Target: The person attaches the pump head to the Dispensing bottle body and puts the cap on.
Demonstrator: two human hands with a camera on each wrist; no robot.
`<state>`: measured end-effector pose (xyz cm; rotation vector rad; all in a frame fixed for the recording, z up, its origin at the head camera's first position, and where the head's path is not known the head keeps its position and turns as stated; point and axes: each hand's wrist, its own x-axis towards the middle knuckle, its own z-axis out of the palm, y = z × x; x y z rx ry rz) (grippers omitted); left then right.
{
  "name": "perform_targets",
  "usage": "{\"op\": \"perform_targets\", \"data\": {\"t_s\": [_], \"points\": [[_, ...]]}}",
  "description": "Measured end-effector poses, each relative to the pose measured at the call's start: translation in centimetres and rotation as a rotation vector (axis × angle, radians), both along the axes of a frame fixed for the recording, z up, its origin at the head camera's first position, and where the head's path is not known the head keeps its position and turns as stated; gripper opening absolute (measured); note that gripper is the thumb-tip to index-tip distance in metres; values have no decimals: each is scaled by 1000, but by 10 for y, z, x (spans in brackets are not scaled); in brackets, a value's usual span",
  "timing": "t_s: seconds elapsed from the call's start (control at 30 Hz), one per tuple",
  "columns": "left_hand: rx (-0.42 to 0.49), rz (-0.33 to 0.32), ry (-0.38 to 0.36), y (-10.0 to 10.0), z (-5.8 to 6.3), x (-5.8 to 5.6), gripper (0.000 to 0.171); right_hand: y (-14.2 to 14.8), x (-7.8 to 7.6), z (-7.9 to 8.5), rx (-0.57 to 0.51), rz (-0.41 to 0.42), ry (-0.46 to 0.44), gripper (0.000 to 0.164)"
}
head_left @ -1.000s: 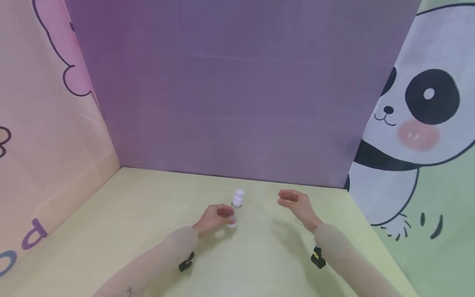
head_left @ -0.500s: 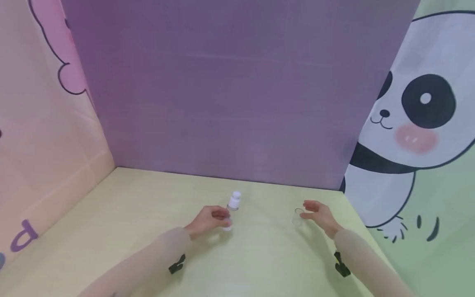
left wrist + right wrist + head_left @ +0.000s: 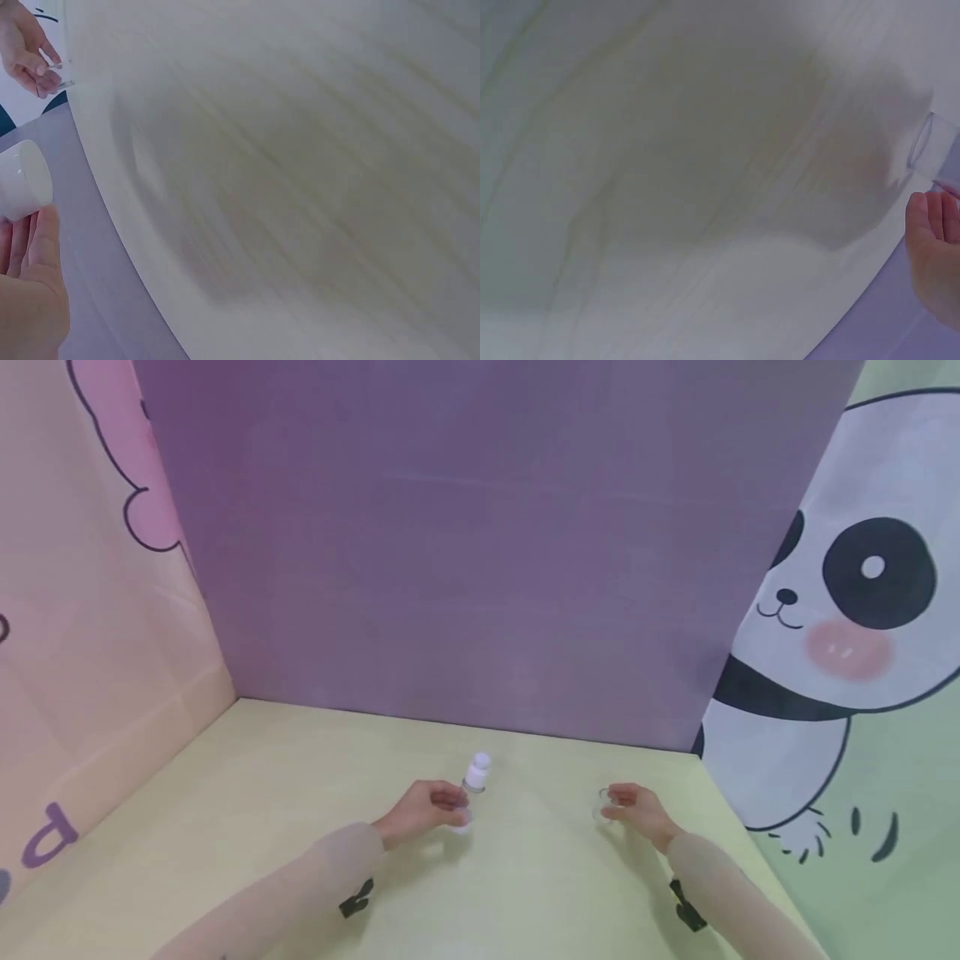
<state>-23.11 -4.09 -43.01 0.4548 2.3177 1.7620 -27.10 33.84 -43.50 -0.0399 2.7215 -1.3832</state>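
Note:
My left hand grips a small white pump bottle, its white top with a silvery ring leaning up past the fingers. Much of the bottle's middle is hidden by the hand; its smooth white base shows in the left wrist view. On the right, my right hand has thumb and fingertips around a clear, cup-shaped cap. In the right wrist view the cap's round rim and see-through wall appear beyond the fingers. The two hands are well apart.
A pale yellow table lies under both hands. A purple panel rises at its back edge. Printed cloth walls stand at either side, the right one with a panda.
The right hand has moved right and toward the front to the clear cap, and its fingers have closed around it. The left hand keeps its hold on the bottle, nearly still.

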Motion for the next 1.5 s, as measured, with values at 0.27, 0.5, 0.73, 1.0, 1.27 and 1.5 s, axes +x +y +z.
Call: {"op": "perform_targets", "data": {"t_s": [0.27,0.5,0.73,1.0,1.27,1.5], "points": [[0,4,0,1,-5,-6,39,-1,-4,-2,14,-26,-17,52],[2,-4,-4,-1,-5,-3,44,-5,-5,-4,18,-47,-4,50],[3,-8,-2,-3,-6,-6,43,-6,-7,-1,24,-72,6,50],[-11,-6,-14,-5,-2,-6,41,-7,-8,18,-40,-71,11,52],[-20,-8,-21,-4,-4,-9,40,-15,-7,35,-79,-7,35,66],[-15,-30,-36,-1,-7,-11,46,-36,-3,55,-117,66,42,54]]}}
